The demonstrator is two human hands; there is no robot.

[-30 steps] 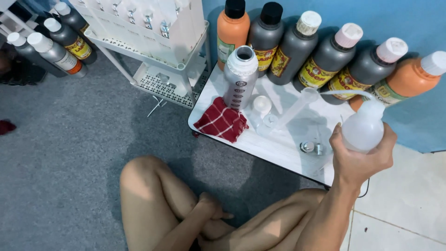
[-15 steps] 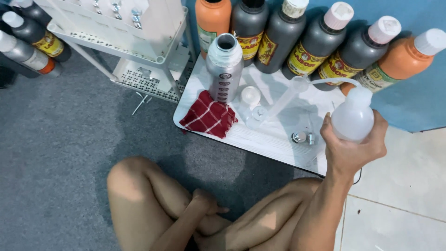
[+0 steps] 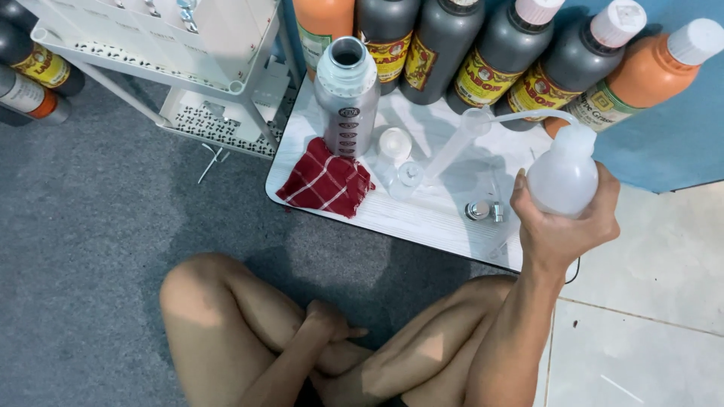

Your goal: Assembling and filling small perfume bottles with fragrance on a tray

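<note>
Nearest, the left hand (image 3: 332, 324) rested low between the crossed legs, its fingers loosely curled and holding nothing, well apart from the work. Farther out and to the right, the right hand (image 3: 562, 226) was wrapped around a translucent white squeeze bottle (image 3: 566, 177), fingers clamped on its body. The bottle stood nearly upright above the right end of the white board (image 3: 422, 218), with its thin bent spout (image 3: 520, 117) reaching left. Left of the fingers a clear measuring cylinder (image 3: 452, 147) lay on the board, its long axis slanting from near-left to far-right, open mouth by the spout tip. Farther left stood an open aluminium bottle (image 3: 347, 94), a red checked cloth (image 3: 326, 181) near its foot. The right hand was clearly the nearer to both.
</note>
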